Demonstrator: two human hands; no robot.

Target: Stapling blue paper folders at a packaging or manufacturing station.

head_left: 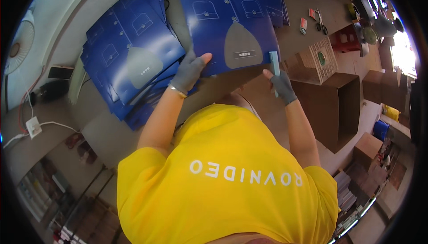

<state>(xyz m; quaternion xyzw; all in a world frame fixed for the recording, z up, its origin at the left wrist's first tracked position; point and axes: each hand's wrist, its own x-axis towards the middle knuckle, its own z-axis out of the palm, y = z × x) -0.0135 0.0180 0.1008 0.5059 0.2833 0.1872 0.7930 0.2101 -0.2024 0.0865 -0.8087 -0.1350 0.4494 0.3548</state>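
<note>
A glossy blue printed sheet (209,39), with drawn pockets, buttons and a grey rounded patch, lies in front of me at the table's near edge. My left hand (188,71), in a grey glove with bare fingertips, pinches its lower left corner, thumb on top. My right hand (282,84), gloved alike, is closed around a slim pale-blue tool (274,62) that stands at the sheet's lower right corner. Whether the tool touches the sheet I cannot tell. Left of my left hand sits a fanned pile of similar blue sheets (138,65).
More blue sheets (275,7) lie behind the front one. Scissors (320,23) and small red-and-white boxes (303,26) are on the table at the far right. A woven basket (318,61) and an open cardboard box (327,105) stand to my right. A phone (60,72) rests at the left.
</note>
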